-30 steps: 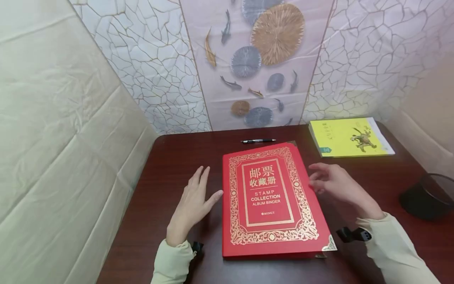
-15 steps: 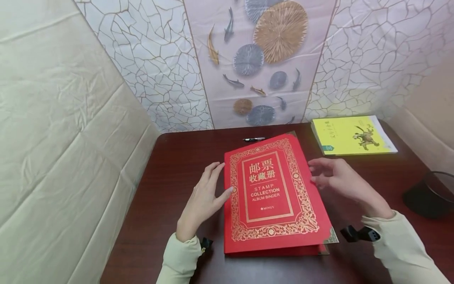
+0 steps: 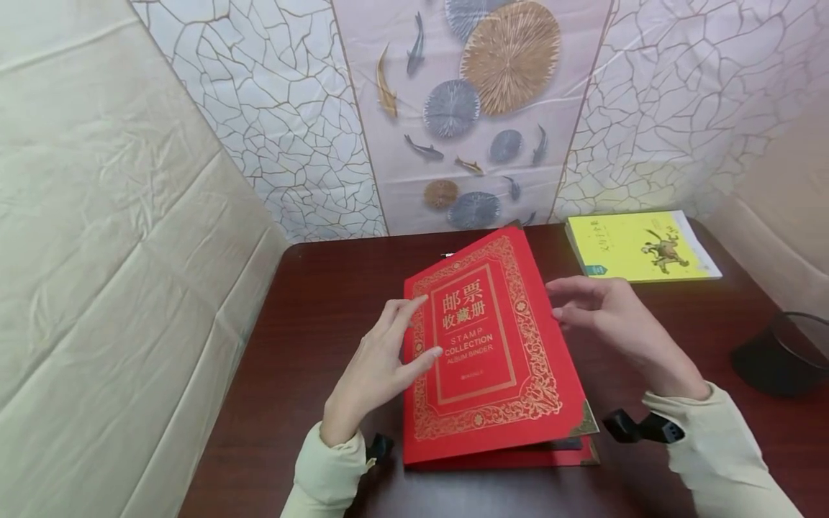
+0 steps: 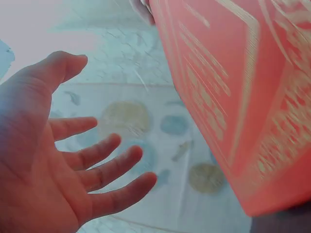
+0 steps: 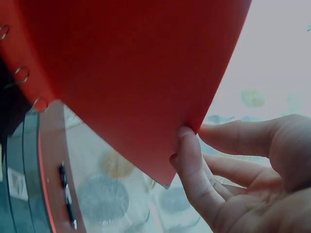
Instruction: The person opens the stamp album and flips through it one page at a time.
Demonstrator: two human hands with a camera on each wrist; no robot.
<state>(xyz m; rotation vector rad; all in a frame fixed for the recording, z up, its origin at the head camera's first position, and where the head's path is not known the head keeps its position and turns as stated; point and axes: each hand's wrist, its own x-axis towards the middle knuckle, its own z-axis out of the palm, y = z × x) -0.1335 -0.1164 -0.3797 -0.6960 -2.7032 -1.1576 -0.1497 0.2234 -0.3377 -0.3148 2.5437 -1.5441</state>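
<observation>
A red stamp album binder (image 3: 482, 345) with gold print lies on the dark table, its front cover tilted up along the right side. My right hand (image 3: 612, 316) pinches the cover's right edge between thumb and fingers; the right wrist view shows the cover's plain red inner side (image 5: 131, 97) and metal rings (image 5: 22, 74) near the spine. My left hand (image 3: 378, 360) hovers by the spine side, fingers spread and relaxed. In the left wrist view its palm faces the binder with nothing held, and a gap shows between the fingers and the cover.
A pen (image 5: 68, 196) lies behind the binder, mostly hidden by the cover in the head view. Towards the back right is a yellow book (image 3: 641, 246). A black mesh cup (image 3: 780, 356) stands at the right edge. Fabric walls (image 3: 162, 216) enclose the table.
The binder's cover has risen on its right side, lifted by my right hand, and now hides most of the pen. My left hand has moved right, over the spine side.
</observation>
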